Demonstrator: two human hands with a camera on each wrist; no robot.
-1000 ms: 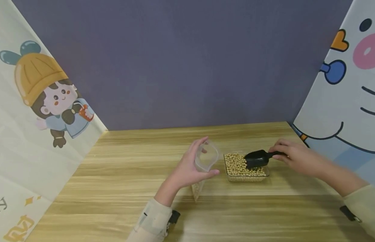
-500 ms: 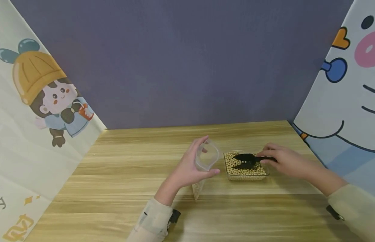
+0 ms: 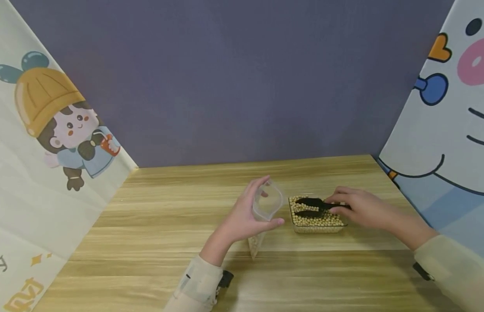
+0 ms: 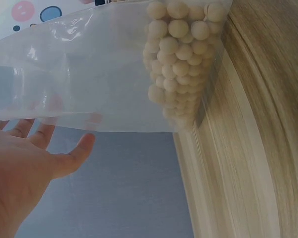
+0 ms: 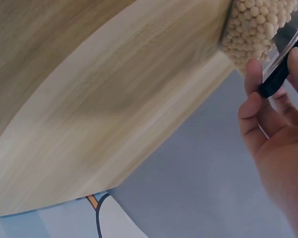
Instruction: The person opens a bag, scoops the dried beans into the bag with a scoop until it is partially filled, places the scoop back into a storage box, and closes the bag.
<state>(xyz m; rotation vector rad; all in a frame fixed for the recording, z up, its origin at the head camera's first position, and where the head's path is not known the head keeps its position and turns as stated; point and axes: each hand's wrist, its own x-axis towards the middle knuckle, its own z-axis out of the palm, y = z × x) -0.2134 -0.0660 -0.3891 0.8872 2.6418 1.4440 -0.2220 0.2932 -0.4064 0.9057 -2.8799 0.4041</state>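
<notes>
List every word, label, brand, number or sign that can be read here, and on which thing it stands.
"y": dark letter on the white printed left panel; the letter before is cut off.
Orange stylised sign, same panel: cannot be read surely.
No text seen on the clear plastic bag, black plastic scoop or clear rectangular container.

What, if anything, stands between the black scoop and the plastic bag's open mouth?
In the head view, only the left rim of the clear tray: the scoop, in the right hand, sits among the beans, so a low sideways path would likely catch. Beyond that rim, nothing visible blocks the mouth of the bag.
</notes>
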